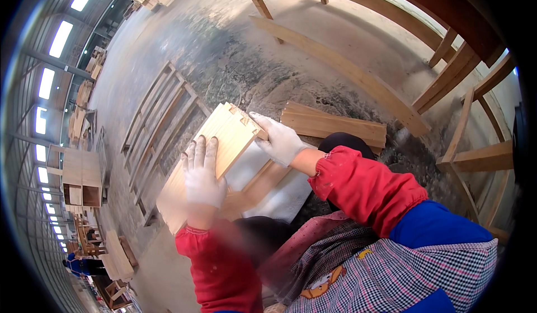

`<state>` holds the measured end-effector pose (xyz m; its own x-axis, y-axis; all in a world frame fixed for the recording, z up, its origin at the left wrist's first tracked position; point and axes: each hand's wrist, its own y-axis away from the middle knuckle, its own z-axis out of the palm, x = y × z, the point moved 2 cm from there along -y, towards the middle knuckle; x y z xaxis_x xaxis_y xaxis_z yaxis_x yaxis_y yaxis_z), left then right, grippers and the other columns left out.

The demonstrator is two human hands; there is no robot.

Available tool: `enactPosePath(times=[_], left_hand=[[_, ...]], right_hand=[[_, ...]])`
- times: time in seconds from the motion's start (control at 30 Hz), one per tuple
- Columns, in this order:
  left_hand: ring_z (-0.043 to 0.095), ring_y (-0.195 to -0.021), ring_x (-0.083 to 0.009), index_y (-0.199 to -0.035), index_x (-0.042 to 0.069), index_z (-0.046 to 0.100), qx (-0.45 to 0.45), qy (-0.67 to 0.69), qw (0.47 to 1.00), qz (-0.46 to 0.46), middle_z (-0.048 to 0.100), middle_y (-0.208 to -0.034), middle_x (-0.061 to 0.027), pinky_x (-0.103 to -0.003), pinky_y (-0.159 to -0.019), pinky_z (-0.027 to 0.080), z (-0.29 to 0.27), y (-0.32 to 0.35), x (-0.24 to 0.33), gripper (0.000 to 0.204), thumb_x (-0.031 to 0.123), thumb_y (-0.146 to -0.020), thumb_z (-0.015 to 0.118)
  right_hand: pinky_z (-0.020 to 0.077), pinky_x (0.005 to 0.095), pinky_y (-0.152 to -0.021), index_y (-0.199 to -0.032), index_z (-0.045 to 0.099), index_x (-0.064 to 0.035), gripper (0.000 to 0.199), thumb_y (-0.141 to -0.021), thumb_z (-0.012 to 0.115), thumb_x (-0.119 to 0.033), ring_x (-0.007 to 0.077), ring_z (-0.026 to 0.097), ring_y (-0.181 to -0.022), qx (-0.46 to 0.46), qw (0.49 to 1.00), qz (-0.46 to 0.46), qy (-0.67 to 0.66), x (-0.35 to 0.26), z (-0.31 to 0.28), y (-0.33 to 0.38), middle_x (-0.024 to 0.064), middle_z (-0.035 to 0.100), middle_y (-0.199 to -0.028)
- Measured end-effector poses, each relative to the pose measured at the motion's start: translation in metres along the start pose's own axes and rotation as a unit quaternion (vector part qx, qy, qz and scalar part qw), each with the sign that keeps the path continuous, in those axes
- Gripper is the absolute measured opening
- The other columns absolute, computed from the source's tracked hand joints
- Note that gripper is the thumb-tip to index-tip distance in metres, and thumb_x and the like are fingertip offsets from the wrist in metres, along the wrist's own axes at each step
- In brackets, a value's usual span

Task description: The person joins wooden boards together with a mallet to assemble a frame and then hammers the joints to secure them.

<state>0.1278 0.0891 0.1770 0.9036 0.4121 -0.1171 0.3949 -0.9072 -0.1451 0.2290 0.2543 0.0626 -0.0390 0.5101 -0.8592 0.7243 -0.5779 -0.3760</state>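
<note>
A stack of pale wooden boards (224, 137), with notches cut in the far end, lies aslant before me. My left hand (202, 173), in a white glove with darkened fingertips, rests flat on the top board with its fingers stretched out. At the far right corner, my right hand (281, 141), also in a white glove, grips the edge of the boards; part of its fingers is hidden. Below the stack is a white padded surface (279, 193) with a wooden strip (267, 180) across it. How many boards the stack holds is hard to make out.
A slatted wooden pallet (159, 126) lies on the floor to the left. More planks (334, 124) lie just beyond my right arm. A wooden frame (358, 81) stands at the far right. Further left are a wooden cabinet (82, 170) and a person in blue (78, 265).
</note>
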Motion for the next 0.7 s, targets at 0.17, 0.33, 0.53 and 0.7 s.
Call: enactPosePath(times=[0.17,0.33,0.53,0.7], left_hand=[[0.03,-0.136,-0.0396,-0.144,0.012,0.037,-0.012,-0.019,1.0,-0.007,0.035,-0.147,-0.0179,-0.051,-0.114,0.02,0.002,-0.001,0.0,0.082,0.004,-0.066,0.064],[0.028,-0.138,-0.0354,-0.145,0.014,0.035,-0.042,-0.042,0.998,-0.029,0.033,-0.148,-0.0157,-0.047,-0.116,0.017,-0.002,0.005,-0.011,0.082,0.015,-0.07,0.068],[0.028,-0.138,-0.0379,-0.146,0.015,0.034,-0.032,0.006,0.999,-0.016,0.031,-0.15,-0.0165,-0.049,-0.115,0.018,0.009,-0.001,-0.012,0.092,0.02,-0.064,0.075],[0.026,-0.138,-0.0387,-0.143,0.008,0.037,-0.019,0.05,0.998,-0.02,0.03,-0.15,-0.0205,-0.049,-0.116,0.015,0.002,0.012,-0.014,0.084,0.038,-0.072,0.072]], right_hand=[[0.0448,0.0421,-0.096,-0.135,0.043,-0.0038,0.055,-0.086,0.06,-0.02,0.037,0.052,-0.117,-0.006,1.0,0.015,0.0,-0.005,0.001,0.0,0.0211,0.051,-0.13],[0.0439,0.0412,-0.097,-0.138,0.04,-0.0027,0.059,-0.085,0.06,-0.02,0.0369,0.051,-0.118,-0.028,0.999,0.004,-0.014,-0.008,0.009,0.0,0.0235,0.049,-0.132],[0.0472,0.0342,-0.087,-0.142,0.036,-0.0048,0.063,-0.087,0.063,-0.021,0.0241,0.058,-0.103,-0.09,0.921,0.164,-0.343,-0.012,-0.092,0.014,0.0134,0.056,-0.119],[0.0474,0.0468,-0.095,-0.122,0.054,-0.0107,0.047,-0.091,0.055,-0.046,0.0288,0.059,-0.107,0.086,0.693,0.038,-0.715,-0.054,-0.3,0.026,0.0138,0.061,-0.116]])
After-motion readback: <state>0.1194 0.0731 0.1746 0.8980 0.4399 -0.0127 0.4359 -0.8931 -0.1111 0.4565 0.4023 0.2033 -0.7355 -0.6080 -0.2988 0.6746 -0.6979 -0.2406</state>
